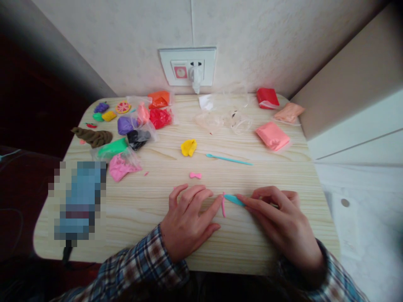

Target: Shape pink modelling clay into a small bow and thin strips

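A thin pink clay strip (223,207) lies on the table, roughly upright in the view. My left hand (190,220) rests palm down with its fingers spread, and the index fingertip touches the strip's upper part. In my right hand (283,222) a blue plastic clay knife (234,200) is pinched between thumb and fingers. Its tip meets the strip beside my left index finger. Just beyond my left hand lies a small pink clay bow (195,175). Farther back are a yellow clay piece (189,148) and a thin blue modelling tool (229,159).
Bagged clay, such as a green pack (112,148) and a pink pack (124,166), crowds the left. More packs, one red (267,97), lie at the back right. A blurred phone-like device (80,201) with a cable sits at the left. A wall socket (188,67) is behind.
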The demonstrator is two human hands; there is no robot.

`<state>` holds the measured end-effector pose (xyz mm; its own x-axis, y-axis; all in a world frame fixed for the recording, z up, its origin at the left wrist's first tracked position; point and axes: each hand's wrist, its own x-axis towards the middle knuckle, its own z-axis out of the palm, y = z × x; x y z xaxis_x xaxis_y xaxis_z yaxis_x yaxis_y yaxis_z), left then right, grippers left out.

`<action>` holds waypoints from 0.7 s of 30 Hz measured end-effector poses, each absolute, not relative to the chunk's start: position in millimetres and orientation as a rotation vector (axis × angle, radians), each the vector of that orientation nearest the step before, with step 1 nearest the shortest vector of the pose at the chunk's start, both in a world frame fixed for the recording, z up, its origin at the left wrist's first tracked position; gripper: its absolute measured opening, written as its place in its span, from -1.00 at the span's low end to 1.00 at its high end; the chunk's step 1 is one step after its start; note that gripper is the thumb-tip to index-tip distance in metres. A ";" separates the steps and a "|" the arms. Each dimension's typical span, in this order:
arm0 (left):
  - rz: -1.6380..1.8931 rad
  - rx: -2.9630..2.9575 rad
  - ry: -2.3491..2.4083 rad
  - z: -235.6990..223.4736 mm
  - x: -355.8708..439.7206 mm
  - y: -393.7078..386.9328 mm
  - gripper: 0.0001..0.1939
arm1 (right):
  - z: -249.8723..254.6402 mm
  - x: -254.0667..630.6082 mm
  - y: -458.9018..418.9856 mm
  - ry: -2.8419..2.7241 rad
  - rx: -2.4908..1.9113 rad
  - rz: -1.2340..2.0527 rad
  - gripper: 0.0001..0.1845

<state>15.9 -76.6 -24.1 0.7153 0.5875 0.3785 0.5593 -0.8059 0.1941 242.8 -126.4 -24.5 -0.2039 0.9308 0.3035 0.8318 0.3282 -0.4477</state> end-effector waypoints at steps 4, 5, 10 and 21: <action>0.665 2.843 0.956 -23.8 15.8 -76.4 -0.62 | -24.8 243.1 -126.4 -2.097 -1.552 0.237 -0.71; 0.663 2.844 0.953 -23.7 15.9 -76.2 -0.62 | -24.8 243.2 -126.5 -2.096 -1.556 0.241 -0.71; 0.687 2.851 0.947 -23.7 16.6 -76.6 -0.63 | -24.4 242.9 -126.2 -2.103 -1.565 0.250 -0.70; 0.642 2.845 0.952 -23.2 16.6 -78.0 -0.64 | -25.1 242.3 -124.8 -2.131 -1.579 0.218 -0.68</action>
<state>16.6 -78.0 -23.2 0.7202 0.5902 0.3648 0.5594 -0.8049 0.1980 242.3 -124.8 -25.1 -0.2229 0.9343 0.2782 0.8586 0.3233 -0.3980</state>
